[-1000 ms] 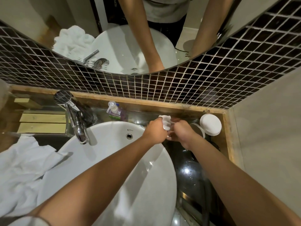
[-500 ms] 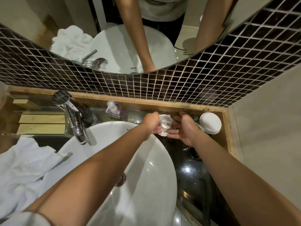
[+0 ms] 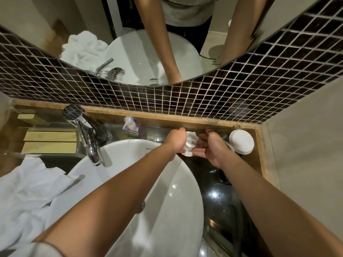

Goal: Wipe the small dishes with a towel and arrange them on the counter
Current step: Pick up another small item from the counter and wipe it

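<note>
My left hand is closed around a small white cloth that wraps a small shiny white dish, held above the black counter just right of the basin. My right hand is beside it, palm turned inward and fingers apart, with the fingertips close to the dish. A round white dish rests on the counter in the back right corner. The rim of another dish shows behind my right hand.
A white basin fills the middle, with a chrome faucet at its back left. A large white towel lies at the left. A soap bottle stands by the tiled wall. The glossy black counter runs along the right.
My right hand has let go and opened, drawing slightly right of the cloth and dish. My left hand keeps its grip and has stayed nearly in place.
</note>
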Available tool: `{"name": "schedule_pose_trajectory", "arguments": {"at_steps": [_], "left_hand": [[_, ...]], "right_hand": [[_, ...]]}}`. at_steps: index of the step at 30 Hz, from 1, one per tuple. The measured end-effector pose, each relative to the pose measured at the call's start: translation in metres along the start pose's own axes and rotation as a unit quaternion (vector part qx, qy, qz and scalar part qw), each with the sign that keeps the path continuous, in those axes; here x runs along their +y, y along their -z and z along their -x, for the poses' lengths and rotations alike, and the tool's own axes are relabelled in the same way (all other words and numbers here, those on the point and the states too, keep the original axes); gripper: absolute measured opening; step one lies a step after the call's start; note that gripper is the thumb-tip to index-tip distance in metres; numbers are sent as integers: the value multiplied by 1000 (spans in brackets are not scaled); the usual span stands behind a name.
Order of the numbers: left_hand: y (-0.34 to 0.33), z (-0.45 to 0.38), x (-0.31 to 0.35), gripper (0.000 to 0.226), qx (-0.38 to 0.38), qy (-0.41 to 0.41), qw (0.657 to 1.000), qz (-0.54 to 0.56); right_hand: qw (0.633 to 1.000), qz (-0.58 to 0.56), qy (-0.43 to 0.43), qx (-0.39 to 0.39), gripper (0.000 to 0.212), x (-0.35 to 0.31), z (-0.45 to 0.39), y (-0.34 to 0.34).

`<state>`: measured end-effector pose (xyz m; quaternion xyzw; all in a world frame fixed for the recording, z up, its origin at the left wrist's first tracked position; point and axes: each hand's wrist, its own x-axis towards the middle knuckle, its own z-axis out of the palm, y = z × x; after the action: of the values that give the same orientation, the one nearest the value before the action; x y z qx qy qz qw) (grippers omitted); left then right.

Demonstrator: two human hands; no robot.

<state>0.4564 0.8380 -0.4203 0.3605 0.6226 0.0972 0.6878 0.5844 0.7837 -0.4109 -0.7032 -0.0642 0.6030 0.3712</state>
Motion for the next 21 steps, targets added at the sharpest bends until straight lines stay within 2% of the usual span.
{"name": "schedule_pose_trajectory", "arguments": {"at_steps": [7,11,14,15,16,18,19,20,21], "left_hand": [[-1,0,-1,39,3,-61,997,-48],[1,2,-7,43,-4,-56,996,-68],[2,4,-11,51,11,-123,976,-179],[2,7,-12,53,28,-163,955,-245],[3,10,-12,56,46,-209,920,-329],[4,13,-17,59,77,-293,816,-493],[4,13,-20,59,85,-310,775,-544],[5,13,-23,58,88,-308,753,-575],[5,13,-26,58,90,-298,745,-590]], "right_hand": [[1000,-18,-3,5,39,0,2,-2],[1000,7,1,15,40,0,8,-4],[995,73,14,62,37,0,13,-9],[989,118,28,90,34,0,15,-10],[975,180,57,119,32,0,17,-10],[931,304,139,145,32,3,22,-8],[913,343,166,144,35,4,24,-8],[902,369,177,140,40,5,25,-8],[895,385,179,138,43,6,26,-9]]}}
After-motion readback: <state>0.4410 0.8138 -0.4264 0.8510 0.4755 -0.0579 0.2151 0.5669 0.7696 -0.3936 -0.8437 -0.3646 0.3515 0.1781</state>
